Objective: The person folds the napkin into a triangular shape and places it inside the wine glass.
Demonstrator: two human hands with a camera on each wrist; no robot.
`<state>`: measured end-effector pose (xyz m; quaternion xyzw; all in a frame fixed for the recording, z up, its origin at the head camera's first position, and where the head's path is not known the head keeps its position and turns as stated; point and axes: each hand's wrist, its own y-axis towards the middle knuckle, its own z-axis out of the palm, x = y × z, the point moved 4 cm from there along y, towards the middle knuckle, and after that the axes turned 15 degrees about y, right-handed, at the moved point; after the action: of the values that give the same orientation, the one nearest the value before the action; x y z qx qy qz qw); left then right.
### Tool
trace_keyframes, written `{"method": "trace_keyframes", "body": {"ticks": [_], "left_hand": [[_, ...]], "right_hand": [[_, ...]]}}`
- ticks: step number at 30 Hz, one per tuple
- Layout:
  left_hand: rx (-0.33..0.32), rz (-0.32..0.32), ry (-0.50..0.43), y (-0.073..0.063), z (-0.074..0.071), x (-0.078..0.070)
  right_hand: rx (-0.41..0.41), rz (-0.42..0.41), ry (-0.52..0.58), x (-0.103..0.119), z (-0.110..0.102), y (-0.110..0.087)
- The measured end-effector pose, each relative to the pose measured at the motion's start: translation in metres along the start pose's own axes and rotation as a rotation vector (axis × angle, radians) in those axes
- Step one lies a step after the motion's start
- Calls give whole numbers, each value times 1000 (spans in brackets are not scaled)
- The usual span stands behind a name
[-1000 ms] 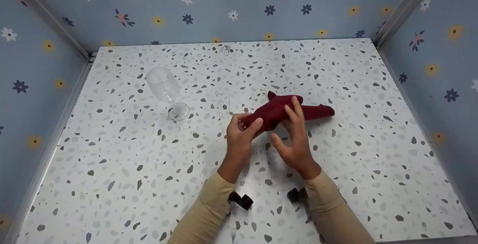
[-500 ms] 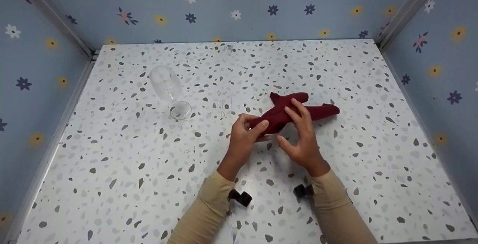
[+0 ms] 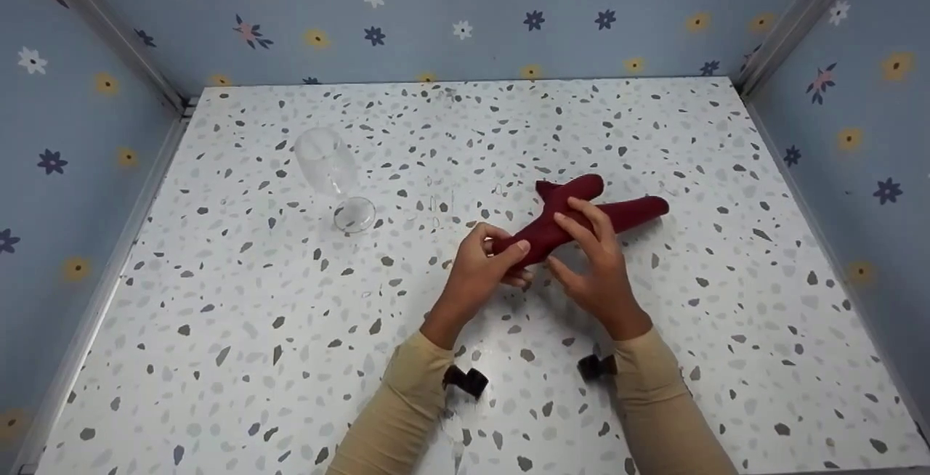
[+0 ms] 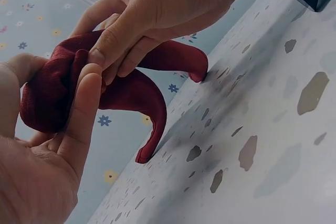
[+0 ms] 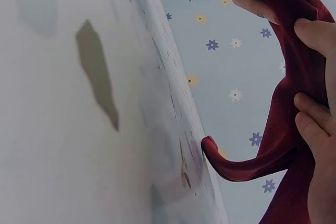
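A dark red cloth napkin [image 3: 552,232], rolled into a bundle with two long tails, is between my hands in the head view. My left hand [image 3: 479,271] grips its near-left end, thumb on top and fingers underneath. On the middle of the cloth lie the fingers of my right hand [image 3: 599,279], with its thumb at the near edge. Both hands show close around the gathered cloth [image 4: 55,90] in the left wrist view. From the right wrist view, one tail [image 5: 241,169] curls down to the tabletop. Some fingers are hidden behind the fabric.
A clear stemmed glass [image 3: 327,163] stands to the left of the hands on the speckled white table [image 3: 240,264]. Blue flowered panels [image 3: 465,10] enclose the table at the back and both sides.
Both hands have shifted slightly right with the napkin, and its two tails now spread farther apart. My right thumb has come in to the cloth's near edge. The glass stays put.
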<state>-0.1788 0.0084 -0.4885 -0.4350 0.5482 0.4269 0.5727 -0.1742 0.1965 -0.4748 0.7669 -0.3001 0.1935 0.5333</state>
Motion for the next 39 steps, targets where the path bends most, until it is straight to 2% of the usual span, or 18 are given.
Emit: {"method": "trace_keyframes", "body": {"ticks": [6,11,14,18,22,26,29,33,36,39], "left_hand": [[71,40,99,0,2,2],[87,57,126,1,3,4],[58,39,100,2,6,6],[-11,-10,33,2,10,10],[-70,-47,-29,1,13,13],[-97,-57,-71,1,15,14],[-104,-53,-91,1,16,13],[-107,-49,-105,1,17,13],[-113,-46,-113,1,17,13],[-123,-47,-124,0,17,14]], "right_hand": [[-73,8,64,4,1,2],[-131,93,159,21,3,8],[-174,137,241,32,5,12],[-236,120,265,36,8,11],[-277,91,221,26,11,5],[-305,110,121,18,12,1],[-309,123,41,18,10,0],[-267,133,-28,17,11,0],[-227,165,18,17,14,0],[-208,238,150,25,18,3]]}}
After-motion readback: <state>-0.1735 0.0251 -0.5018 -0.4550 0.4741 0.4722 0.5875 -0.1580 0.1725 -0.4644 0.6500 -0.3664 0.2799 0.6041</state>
